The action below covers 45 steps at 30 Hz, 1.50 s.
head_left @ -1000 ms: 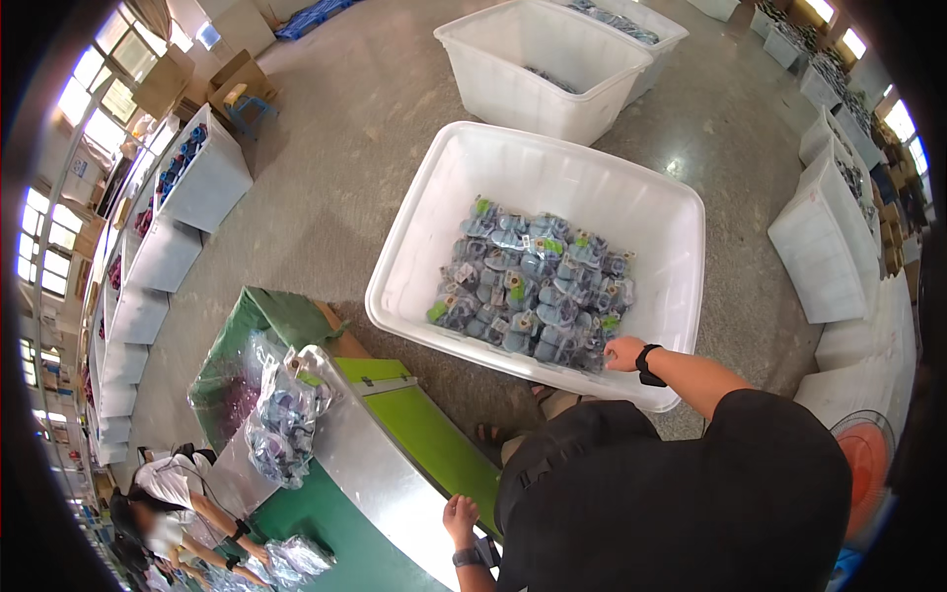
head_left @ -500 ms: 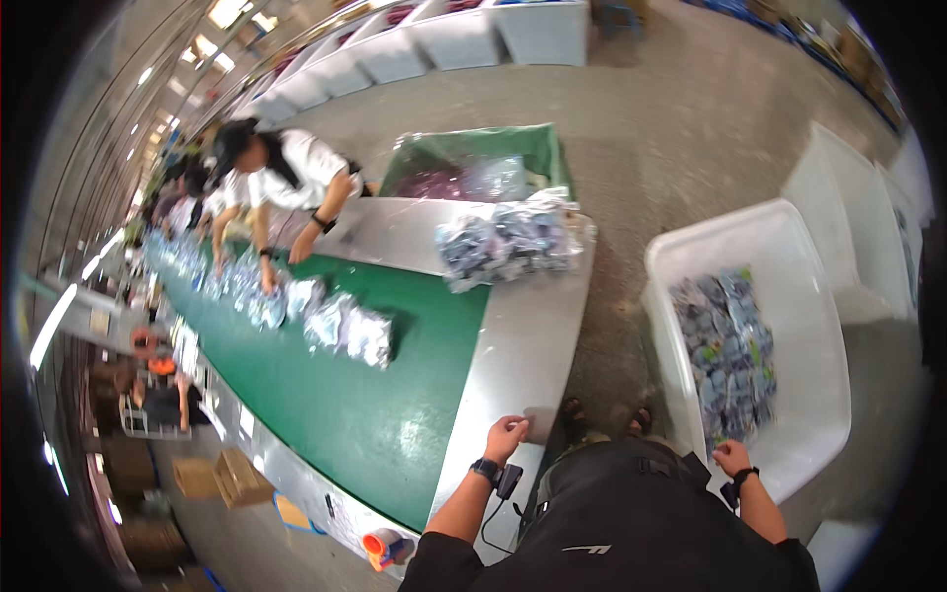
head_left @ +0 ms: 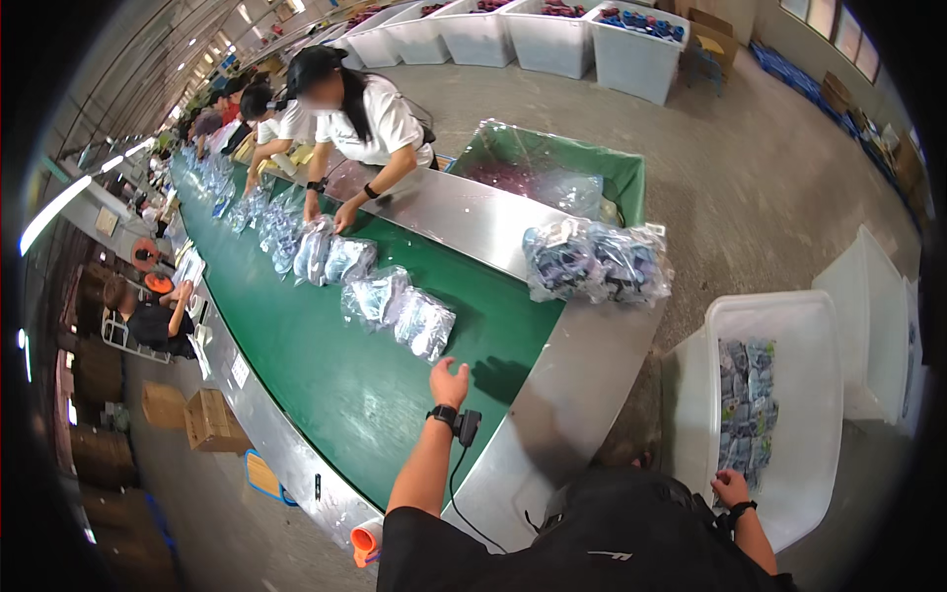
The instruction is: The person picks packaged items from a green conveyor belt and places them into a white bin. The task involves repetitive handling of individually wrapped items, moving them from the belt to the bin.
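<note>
My left hand (head_left: 450, 383) reaches over the green conveyor belt (head_left: 326, 340), its fingers apart and nothing in them. Just beyond its fingertips lies a clear plastic bag of wrapped items (head_left: 424, 324), one of several bags in a row along the belt. My right hand (head_left: 730, 487) hangs by the near rim of a white plastic bin (head_left: 804, 395), fingers curled in, with nothing visible in them. Small grey-blue packages (head_left: 747, 405) lie in rows inside that bin. A larger clear bag of bluish packs (head_left: 597, 259) rests on the metal end of the conveyor.
Across the belt, a person in a white shirt (head_left: 380, 118) handles bags with both hands. A green-lined bin (head_left: 621, 183) stands behind the metal ledge. An orange tape roll (head_left: 366, 538) sits at the near left edge. More white bins (head_left: 641, 64) line the back.
My left hand has moved forward from the metal edge over the belt, its fingers opening toward the bags. My right hand stays by the bin. The view has shifted.
</note>
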Motion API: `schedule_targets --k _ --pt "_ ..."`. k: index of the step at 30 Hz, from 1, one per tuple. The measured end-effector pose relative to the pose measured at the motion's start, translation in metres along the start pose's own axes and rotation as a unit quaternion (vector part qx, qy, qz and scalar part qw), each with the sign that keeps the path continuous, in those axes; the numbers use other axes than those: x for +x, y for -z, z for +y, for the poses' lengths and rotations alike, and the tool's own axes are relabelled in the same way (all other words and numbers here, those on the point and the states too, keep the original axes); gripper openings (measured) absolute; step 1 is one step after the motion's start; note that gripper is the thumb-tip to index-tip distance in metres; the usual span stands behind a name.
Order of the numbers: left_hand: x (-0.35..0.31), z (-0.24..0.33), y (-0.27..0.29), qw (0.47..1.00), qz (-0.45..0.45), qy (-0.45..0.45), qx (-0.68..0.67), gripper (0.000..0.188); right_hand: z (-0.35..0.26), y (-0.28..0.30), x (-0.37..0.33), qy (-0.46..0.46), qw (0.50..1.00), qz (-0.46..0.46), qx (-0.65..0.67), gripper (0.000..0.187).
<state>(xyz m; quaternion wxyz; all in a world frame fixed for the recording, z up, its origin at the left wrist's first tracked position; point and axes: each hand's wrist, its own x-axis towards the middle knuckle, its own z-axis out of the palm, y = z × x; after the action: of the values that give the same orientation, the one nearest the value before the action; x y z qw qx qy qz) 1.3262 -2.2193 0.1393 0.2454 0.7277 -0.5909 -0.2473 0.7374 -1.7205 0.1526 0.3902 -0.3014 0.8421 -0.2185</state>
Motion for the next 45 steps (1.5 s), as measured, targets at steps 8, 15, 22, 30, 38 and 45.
schedule_targets --k 8,15,22,30,38,45 --pt "0.1 -0.009 0.021 0.994 0.081 0.006 0.074 0.056 -0.009 0.001 -0.011 0.011 0.995 -0.002 -0.099 0.029" --pt "0.049 0.007 -0.003 0.983 0.055 -0.059 0.166 0.077 -0.035 0.006 -0.016 0.006 0.976 -0.066 -0.207 0.041" --pt "-0.078 0.042 -0.031 0.988 0.06 -0.118 0.084 0.084 -0.037 -0.008 -0.001 -0.048 0.99 -0.09 -0.102 0.035" --pt "-0.116 0.029 -0.056 0.57 0.011 0.398 -0.719 0.054 -0.012 -0.007 0.024 0.021 0.994 -0.068 -0.08 0.031" --pt "-0.094 0.028 -0.039 0.624 0.026 0.403 -0.669 0.059 -0.094 -0.005 0.01 0.111 0.988 -0.015 -0.103 0.03" --pt "-0.144 0.119 -0.013 0.678 -0.12 0.371 -0.624 0.056 -0.229 -0.004 -0.007 0.213 0.977 -0.003 0.015 0.034"
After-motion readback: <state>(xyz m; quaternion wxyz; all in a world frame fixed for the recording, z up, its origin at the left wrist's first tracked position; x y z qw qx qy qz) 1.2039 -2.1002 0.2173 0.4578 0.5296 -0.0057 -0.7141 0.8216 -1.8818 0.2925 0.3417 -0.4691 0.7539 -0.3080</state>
